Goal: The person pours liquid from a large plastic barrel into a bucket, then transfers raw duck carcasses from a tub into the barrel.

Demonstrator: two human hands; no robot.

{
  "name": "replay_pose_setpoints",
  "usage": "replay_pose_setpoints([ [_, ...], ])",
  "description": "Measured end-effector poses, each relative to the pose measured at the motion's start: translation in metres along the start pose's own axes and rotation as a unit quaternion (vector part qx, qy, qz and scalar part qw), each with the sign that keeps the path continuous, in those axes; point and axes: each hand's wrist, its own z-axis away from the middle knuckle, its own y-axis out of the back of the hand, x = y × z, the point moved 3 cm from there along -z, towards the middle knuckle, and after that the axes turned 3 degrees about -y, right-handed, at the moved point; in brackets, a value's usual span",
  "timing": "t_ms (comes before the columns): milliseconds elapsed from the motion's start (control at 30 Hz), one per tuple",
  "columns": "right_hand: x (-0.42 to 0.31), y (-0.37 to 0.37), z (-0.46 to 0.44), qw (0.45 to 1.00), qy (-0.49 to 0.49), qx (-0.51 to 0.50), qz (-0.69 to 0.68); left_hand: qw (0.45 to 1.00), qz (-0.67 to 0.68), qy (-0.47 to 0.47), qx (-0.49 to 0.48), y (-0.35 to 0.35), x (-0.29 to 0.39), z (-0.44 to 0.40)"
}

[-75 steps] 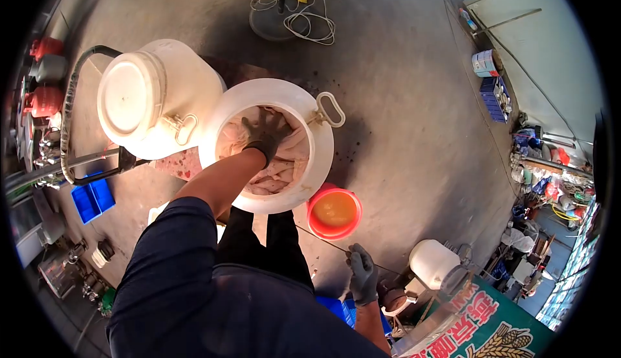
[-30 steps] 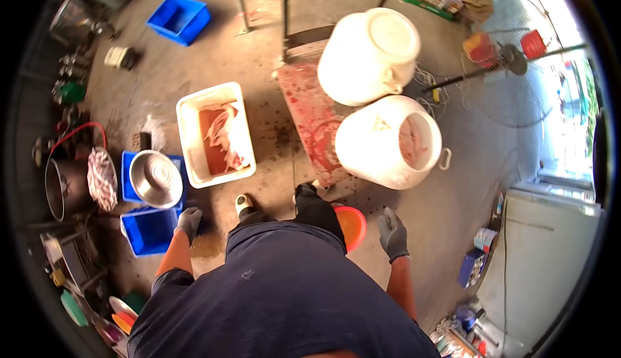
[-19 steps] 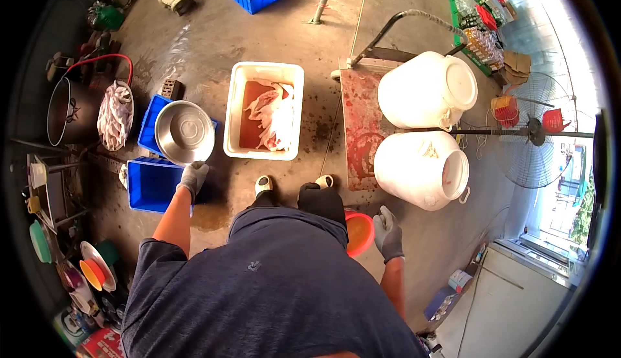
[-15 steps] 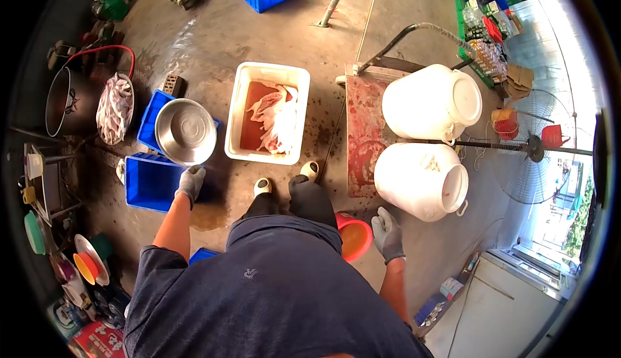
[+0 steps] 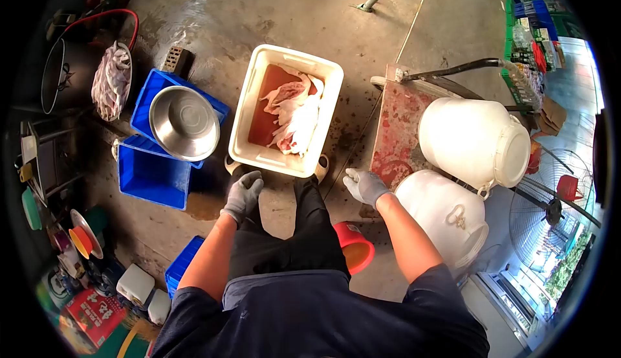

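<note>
Both of my hands wear grey gloves. My left hand (image 5: 244, 195) hangs just below the front left corner of a cream tub (image 5: 244, 134), its fingers loosely curled and apart, holding nothing. On the other side, my right hand (image 5: 364, 186) is near the tub's front right corner and the red-stained cart bed (image 5: 404, 122), also empty with fingers partly bent. Neither hand touches the tub. Inside it, pale plucked poultry (image 5: 299, 115) lies in reddish liquid. A red bucket (image 5: 352, 245) with orange-brown liquid stands beside my legs.
Two white barrels (image 5: 462, 141) stand by the cart at right. To the left are a steel basin (image 5: 184, 123) over blue crates (image 5: 153, 177), and a large pot (image 5: 71, 76) beside a heap of pale meat (image 5: 112, 83). A fan (image 5: 552, 210) stands far right.
My view has shifted toward the tub, which now appears nearer my feet. Both hands have come forward and inward, my left away from the basin's edge. Earlier, one hand was inside the open barrel.
</note>
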Motion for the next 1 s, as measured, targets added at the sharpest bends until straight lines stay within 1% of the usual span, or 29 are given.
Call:
replay_pose_setpoints([
  [33, 0.01, -0.009, -0.038, 1.0, 0.006, 0.008, -0.028, 0.999, -0.026, 0.019, -0.032, -0.014, 0.003, -0.012],
  [100, 0.005, -0.013, -0.097, 0.995, -0.028, 0.017, -0.099, 0.995, -0.054, 0.011, -0.086, -0.037, -0.023, -0.05],
  [133, -0.008, -0.008, -0.123, 0.993, -0.061, 0.007, -0.097, 0.995, -0.018, 0.008, -0.099, -0.05, -0.045, -0.07],
  [167, -0.011, -0.015, -0.155, 0.992, -0.065, 0.012, -0.107, 0.994, 0.018, 0.002, -0.112, -0.061, -0.063, -0.088],
  [200, -0.016, -0.022, -0.192, 0.993, -0.07, 0.021, -0.091, 0.991, -0.04, -0.052, -0.117, -0.069, -0.081, -0.107],
  [233, -0.018, -0.035, -0.227, 0.994, -0.076, 0.027, -0.075, 0.991, 0.046, -0.006, -0.125, -0.078, -0.102, -0.121],
  [300, -0.026, -0.066, -0.292, 0.98, -0.054, 0.035, -0.188, 0.99, 0.032, 0.018, -0.134, -0.084, -0.138, -0.148],
  [333, -0.032, -0.078, -0.328, 0.98, -0.058, 0.037, -0.186, 0.989, -0.022, 0.015, -0.144, -0.081, -0.141, -0.159],
  [367, -0.035, -0.093, -0.36, 0.989, -0.071, 0.025, -0.125, 0.99, -0.041, 0.002, -0.137, -0.078, -0.157, -0.168],
  [433, -0.039, -0.12, -0.416, 0.995, -0.099, -0.002, -0.001, 0.985, -0.102, 0.001, -0.139, -0.066, -0.166, -0.183],
  [500, -0.041, -0.132, -0.468, 0.994, -0.097, 0.004, 0.055, 0.982, -0.1, -0.002, -0.158, -0.056, -0.183, -0.195],
  [533, -0.036, -0.138, -0.496, 0.993, -0.091, 0.023, 0.064, 0.966, -0.19, 0.017, -0.177, -0.054, -0.191, -0.203],
  [567, -0.035, -0.139, -0.519, 0.992, -0.087, 0.037, 0.081, 0.965, -0.187, 0.021, -0.183, -0.053, -0.183, -0.212],
  [633, -0.034, -0.138, -0.554, 0.99, -0.044, 0.035, 0.129, 0.97, -0.169, -0.038, -0.174, -0.054, -0.16, -0.226],
  [667, -0.033, -0.138, -0.57, 0.99, -0.046, 0.032, 0.131, 0.977, -0.125, -0.044, -0.165, -0.056, -0.159, -0.231],
  [733, -0.037, -0.137, -0.59, 0.968, -0.005, 0.019, 0.25, 0.977, -0.122, -0.043, -0.17, -0.055, -0.152, -0.234],
  [767, -0.039, -0.137, -0.595, 0.967, -0.004, 0.019, 0.253, 0.976, -0.123, -0.046, -0.176, -0.054, -0.149, -0.237],
  [867, -0.042, -0.137, -0.598, 0.948, -0.004, 0.001, 0.317, 0.978, -0.106, -0.037, -0.176, -0.054, -0.149, -0.239],
  [967, -0.043, -0.134, -0.597, 0.951, -0.02, -0.004, 0.308, 0.981, -0.096, -0.027, -0.167, -0.054, -0.144, -0.245],
  [1000, -0.043, -0.132, -0.594, 0.954, -0.013, 0.008, 0.3, 0.982, -0.095, -0.026, -0.161, -0.054, -0.143, -0.248],
])
